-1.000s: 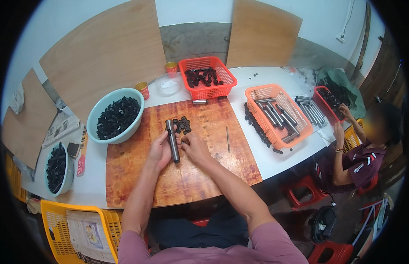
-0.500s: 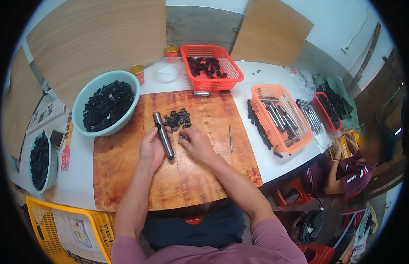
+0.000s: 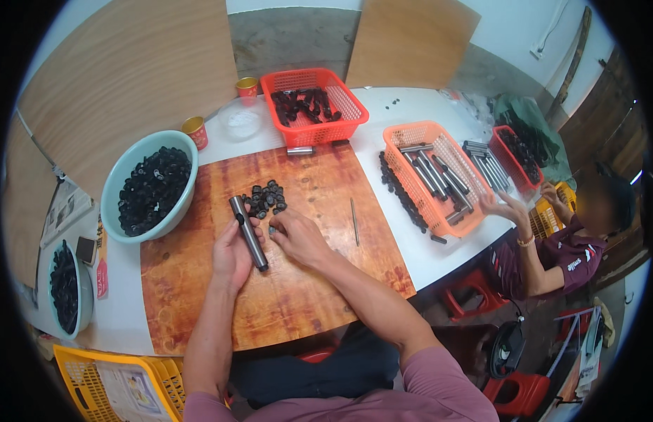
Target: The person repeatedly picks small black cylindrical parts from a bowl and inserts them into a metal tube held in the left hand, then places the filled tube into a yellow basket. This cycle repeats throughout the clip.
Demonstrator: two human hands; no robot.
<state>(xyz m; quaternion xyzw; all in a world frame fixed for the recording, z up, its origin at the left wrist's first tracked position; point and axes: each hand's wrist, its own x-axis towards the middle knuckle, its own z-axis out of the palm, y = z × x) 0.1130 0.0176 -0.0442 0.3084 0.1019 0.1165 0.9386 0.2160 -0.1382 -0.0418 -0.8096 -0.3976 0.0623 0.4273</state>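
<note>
My left hand (image 3: 231,254) is closed around a shiny metal tube (image 3: 250,235), which has dark ends and a hole in its side near the top. The tube lies slanted across the palm, its lower end toward me. Just right of it my right hand (image 3: 298,238) has its fingers drawn together near the tube. Something small and greyish shows at those fingertips, too little of it to name. Beyond both hands, a loose pile of small black caps (image 3: 269,195) lies on the brown wooden board (image 3: 319,281).
A thin metal rod (image 3: 354,221) lies on the board. Pale green basins (image 3: 112,211) of black parts stand left. A red basket (image 3: 351,116) is at the back; an orange basket (image 3: 404,141) of metal tubes stands right. A co-worker's hand (image 3: 509,211) reaches beside it.
The view has shifted a little, so the table sits farther left. The co-worker's hand has come up toward the orange basket. My hands keep nearly the same pose around the tube.
</note>
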